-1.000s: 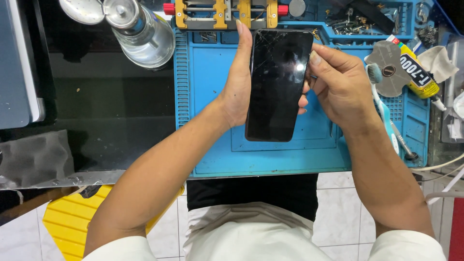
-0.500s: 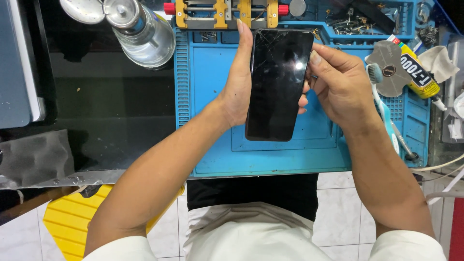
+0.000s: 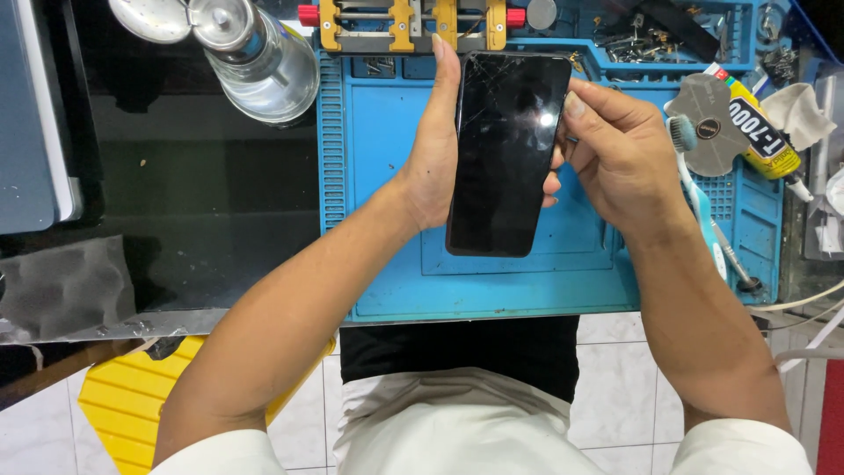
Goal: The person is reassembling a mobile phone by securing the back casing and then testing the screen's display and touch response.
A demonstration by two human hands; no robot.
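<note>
A person is holding a black smartphone upright over a blue work mat, screen facing up at the camera. The glass is showing fine cracks running across its upper half. The left hand is cradling the phone along its left edge, thumb lying straight up the side and the other fingers wrapped underneath, their tips peeking out at the phone's right edge. The right hand is sitting just right of the phone, its fingers pinched narrow against the upper right edge.

To do this well, the left hand should probably be keeping the phone steady and level while the right hand works gently at the edge, since cracked glass is likely to splinter under hard pressure.

Beyond the phone's top end, a yellow metal clamp jig is lying along the mat's far side. Left of the phone, a clear glass bottle with a steel cap is standing on the dark surface. Right of the phone are lying a toothbrush, a round grey disc and a yellow tube of glue.

Whether the right fingers are gripping a small tool or only touching the phone's frame is hard to make out. The phone's back is hidden, and the small parts in the mat's far trays are too tiny to identify.
</note>
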